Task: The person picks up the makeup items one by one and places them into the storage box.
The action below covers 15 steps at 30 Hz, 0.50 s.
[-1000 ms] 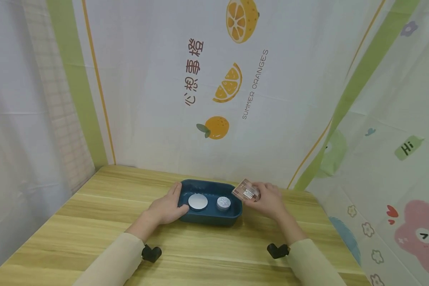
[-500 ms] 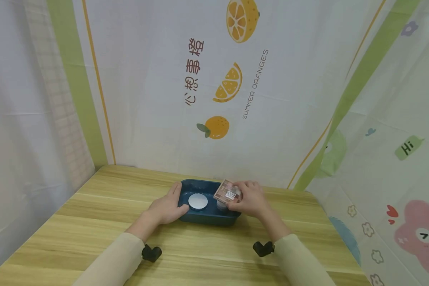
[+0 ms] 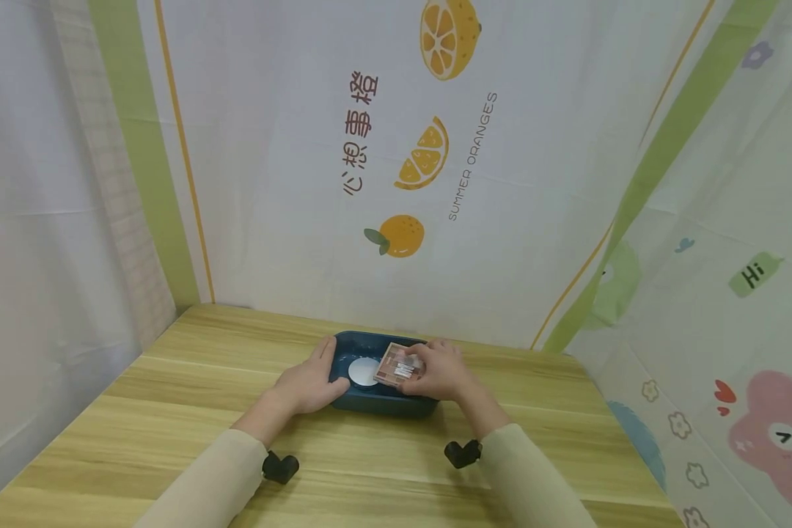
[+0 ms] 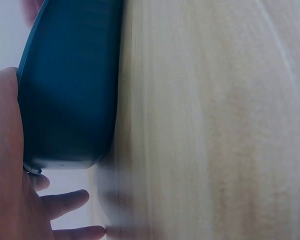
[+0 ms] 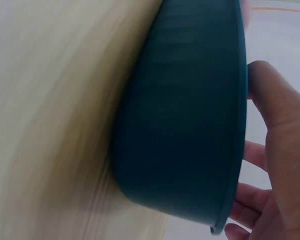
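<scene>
A dark blue rectangular bin [image 3: 376, 403] stands on the table. At its left end rests my left hand [image 3: 306, 386], the thumb over the front rim. In the left wrist view the fingers [image 4: 65, 204] reach straight and spread past the bin's end wall. My right hand [image 3: 441, 372] pinches a flat square palette [image 3: 391, 364] with a brown checked top, tilted over the bin's right half. Its left corner overlaps a round white-topped compact [image 3: 361, 371] lying in the bin. The right wrist view shows the thumb [image 5: 275, 95] above the bin's rim, but no palette.
The wood-grain table [image 3: 343, 469] extends around the bin. Behind it hangs a white curtain [image 3: 290, 220] printed with oranges. A patterned cloth [image 3: 713, 352] is on the right. Black wrist cameras sit at both sleeves.
My right hand has carried the palette left, from beyond the bin's right end to over its inside. The small round silver tin seen there before is now hidden. My left hand has stayed put.
</scene>
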Available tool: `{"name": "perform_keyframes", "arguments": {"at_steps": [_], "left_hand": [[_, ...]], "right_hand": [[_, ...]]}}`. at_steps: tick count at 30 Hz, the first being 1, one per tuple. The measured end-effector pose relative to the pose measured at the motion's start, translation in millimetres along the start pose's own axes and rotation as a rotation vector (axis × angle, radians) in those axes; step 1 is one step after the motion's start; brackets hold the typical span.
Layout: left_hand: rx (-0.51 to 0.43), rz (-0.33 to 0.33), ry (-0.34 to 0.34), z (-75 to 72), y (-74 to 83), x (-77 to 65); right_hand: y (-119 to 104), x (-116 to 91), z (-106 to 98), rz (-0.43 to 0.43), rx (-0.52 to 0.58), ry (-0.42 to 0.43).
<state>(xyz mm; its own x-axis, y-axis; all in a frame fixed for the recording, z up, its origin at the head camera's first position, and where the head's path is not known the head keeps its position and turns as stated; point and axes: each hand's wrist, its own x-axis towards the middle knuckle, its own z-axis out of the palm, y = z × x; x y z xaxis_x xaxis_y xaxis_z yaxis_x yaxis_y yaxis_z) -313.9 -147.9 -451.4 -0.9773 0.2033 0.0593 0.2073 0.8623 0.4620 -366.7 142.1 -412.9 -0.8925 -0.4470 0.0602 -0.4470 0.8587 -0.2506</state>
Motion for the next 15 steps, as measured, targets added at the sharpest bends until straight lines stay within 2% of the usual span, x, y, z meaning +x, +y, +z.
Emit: {"name": "perform_keyframes", "arguments": {"at_steps": [15], "left_hand": [[0.002, -0.002, 0.003, 1.0, -1.6, 1.1]], "right_hand": [[-11, 10, 12, 0.001, -0.027, -0.084]]}}
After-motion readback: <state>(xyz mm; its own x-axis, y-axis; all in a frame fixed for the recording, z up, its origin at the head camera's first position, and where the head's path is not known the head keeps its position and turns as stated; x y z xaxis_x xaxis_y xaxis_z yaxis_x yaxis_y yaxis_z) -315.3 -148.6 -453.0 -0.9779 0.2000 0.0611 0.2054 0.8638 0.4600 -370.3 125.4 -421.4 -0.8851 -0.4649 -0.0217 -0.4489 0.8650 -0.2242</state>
